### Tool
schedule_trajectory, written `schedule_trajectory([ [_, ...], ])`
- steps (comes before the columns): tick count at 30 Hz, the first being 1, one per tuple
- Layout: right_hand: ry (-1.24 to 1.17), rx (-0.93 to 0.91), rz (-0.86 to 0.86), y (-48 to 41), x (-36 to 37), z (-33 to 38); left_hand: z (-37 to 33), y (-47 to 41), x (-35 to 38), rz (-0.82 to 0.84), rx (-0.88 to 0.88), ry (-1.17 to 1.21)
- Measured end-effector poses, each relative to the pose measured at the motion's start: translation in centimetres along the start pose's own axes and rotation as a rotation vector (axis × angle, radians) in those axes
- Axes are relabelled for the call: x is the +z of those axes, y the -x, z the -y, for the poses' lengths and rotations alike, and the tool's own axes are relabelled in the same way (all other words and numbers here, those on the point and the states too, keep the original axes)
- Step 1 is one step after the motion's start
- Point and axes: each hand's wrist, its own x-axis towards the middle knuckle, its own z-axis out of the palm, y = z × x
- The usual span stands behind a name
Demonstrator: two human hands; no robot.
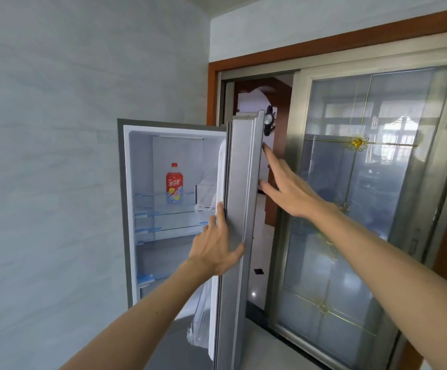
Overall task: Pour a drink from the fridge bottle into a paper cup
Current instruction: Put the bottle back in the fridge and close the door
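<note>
A red-capped drink bottle (174,183) with a red and blue label stands upright on a glass shelf inside the open fridge (126,209). The fridge door (241,209) stands open, edge-on to me. My left hand (215,245) lies flat against the door's inner edge, fingers spread, thumb on the grey side. My right hand (284,184) is open with fingers stretched, fingertips touching the door's outer edge. Neither hand touches the bottle. No paper cup is in view.
A pale wall (56,156) fills the left. Right of the fridge is a sliding glass door (356,209) in a wooden frame, with a narrow open gap (257,263) into another room behind the fridge door. Glass shelves (169,222) sit below the bottle.
</note>
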Motion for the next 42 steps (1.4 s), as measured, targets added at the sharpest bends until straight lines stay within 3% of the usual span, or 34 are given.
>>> schedule_trajectory([
  [8,-0.014,-0.05,0.0,-3.0,2.7,5.5,5.6,-0.2,-1.2,-0.02,-0.062,0.122],
  [13,0.231,-0.201,-0.151,-6.7,6.0,6.4,9.3,-0.7,-2.4,-0.045,-0.081,0.109],
  [20,0.12,-0.298,-0.255,-11.7,10.8,7.4,13.1,-2.0,-3.0,-0.065,-0.216,0.149],
  [32,0.064,-0.48,-0.377,-20.1,19.2,8.3,18.3,-5.0,-2.1,-0.287,-0.417,0.349],
  [37,-0.043,-0.486,-0.476,-22.3,22.3,9.5,19.7,-6.5,-0.7,-0.423,-0.524,0.575],
  [42,-0.116,-0.469,-0.571,-23.6,24.5,10.7,21.0,-7.3,0.3,-0.546,-0.506,0.761],
])
